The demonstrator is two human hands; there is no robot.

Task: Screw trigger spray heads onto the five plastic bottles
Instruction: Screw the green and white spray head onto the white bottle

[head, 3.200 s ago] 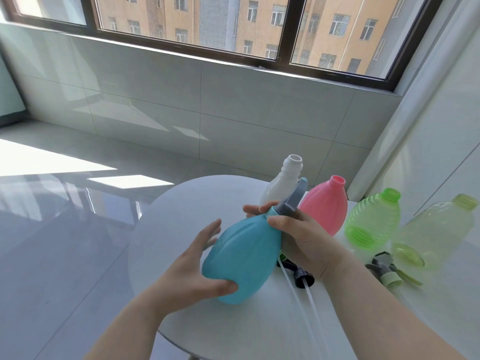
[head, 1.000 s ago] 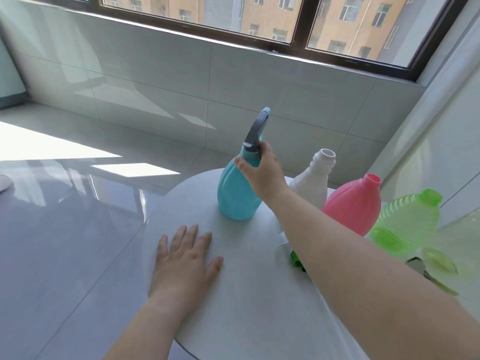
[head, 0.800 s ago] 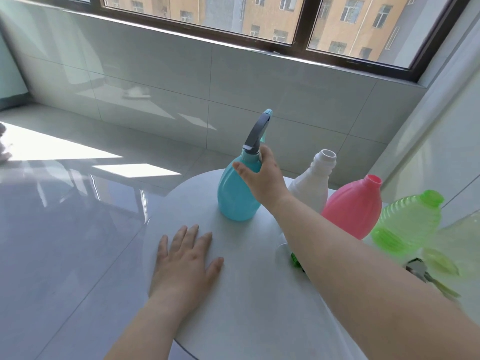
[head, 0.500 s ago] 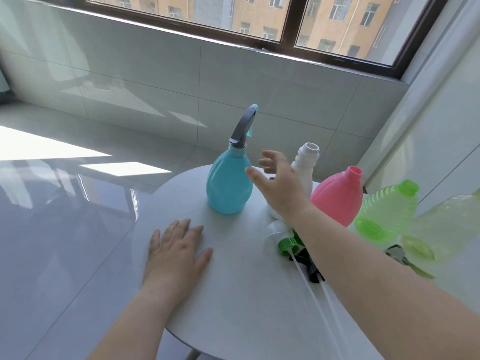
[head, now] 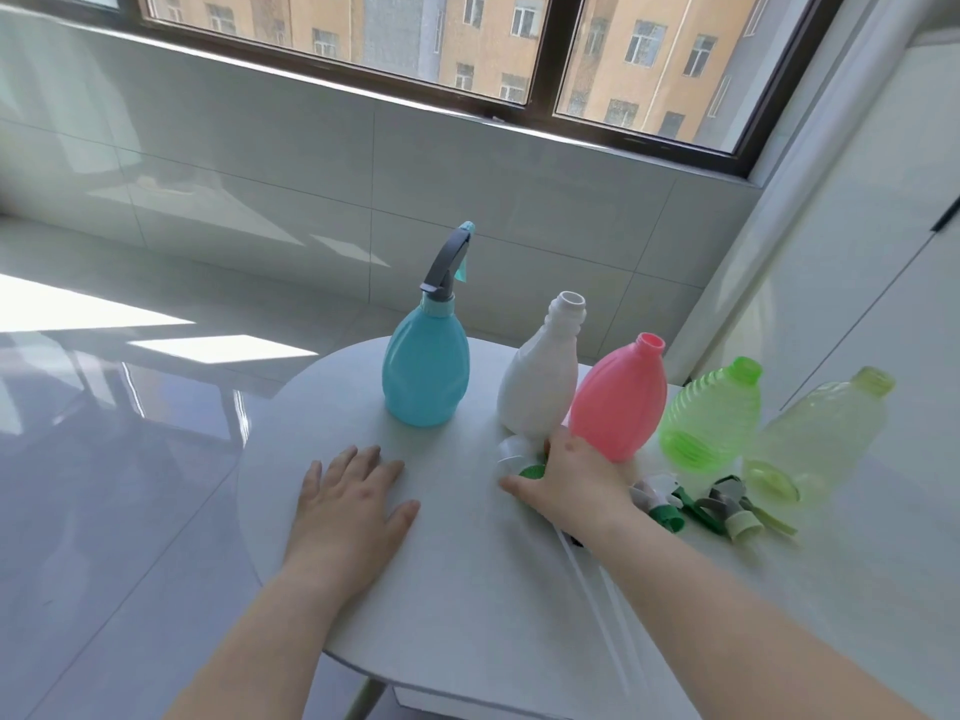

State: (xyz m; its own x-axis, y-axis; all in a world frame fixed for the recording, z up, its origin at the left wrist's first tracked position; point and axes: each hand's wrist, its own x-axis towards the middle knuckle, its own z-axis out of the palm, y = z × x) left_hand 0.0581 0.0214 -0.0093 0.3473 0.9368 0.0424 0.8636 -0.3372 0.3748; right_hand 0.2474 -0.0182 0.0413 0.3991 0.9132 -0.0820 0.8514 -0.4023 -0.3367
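Observation:
Five bottles stand in a row on the round white table (head: 467, 589). The blue bottle (head: 426, 376) at the left carries a grey trigger head (head: 445, 262). The white bottle (head: 540, 381), pink bottle (head: 621, 402), green bottle (head: 711, 415) and pale yellow bottle (head: 821, 433) have open necks. My left hand (head: 348, 498) lies flat on the table, fingers spread. My right hand (head: 571, 480) sits in front of the white and pink bottles, thumb and fingers closed around a white and green spray head (head: 514, 457) that is partly hidden under it.
More loose spray heads lie right of my right hand: a white and green one (head: 657, 504) and a grey one with a pale collar (head: 730, 509). Thin dip tubes (head: 597, 589) run toward me beside my right forearm. The table's near-left edge drops to a glossy tiled floor.
The blue bottle with its head was stood upright at the left and my right hand let go of it. That hand came down to the loose spray heads. My left hand stayed flat.

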